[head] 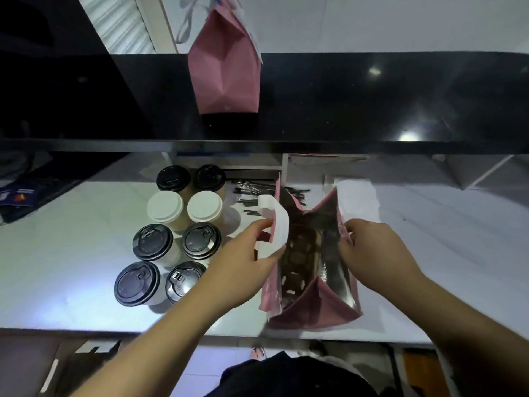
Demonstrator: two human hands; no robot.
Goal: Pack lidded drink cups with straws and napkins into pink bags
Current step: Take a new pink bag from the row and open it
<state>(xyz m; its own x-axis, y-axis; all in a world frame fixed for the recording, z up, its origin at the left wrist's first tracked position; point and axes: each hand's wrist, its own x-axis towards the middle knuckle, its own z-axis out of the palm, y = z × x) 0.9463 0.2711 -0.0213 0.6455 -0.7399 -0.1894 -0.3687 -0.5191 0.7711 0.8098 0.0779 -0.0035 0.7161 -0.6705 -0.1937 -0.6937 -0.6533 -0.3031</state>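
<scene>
A pink bag [315,309] with a silver lining stands open on the white counter, its mouth spread wide. My left hand [243,262] grips its left rim and white handle [274,224]. My right hand [372,253] pinches the right rim beside the other white handle [357,202]. A dark cup carrier shows at the bag's bottom [300,253]. Several lidded cups stand in two columns to the left: black lids [153,242] and white lids [165,207]. Black wrapped straws [252,190] lie behind the bag.
A second pink bag [226,73] stands closed on the black raised shelf [372,104] at the back. The white counter [71,253] stretches left and right of the bag. Its front edge runs just above my forearms.
</scene>
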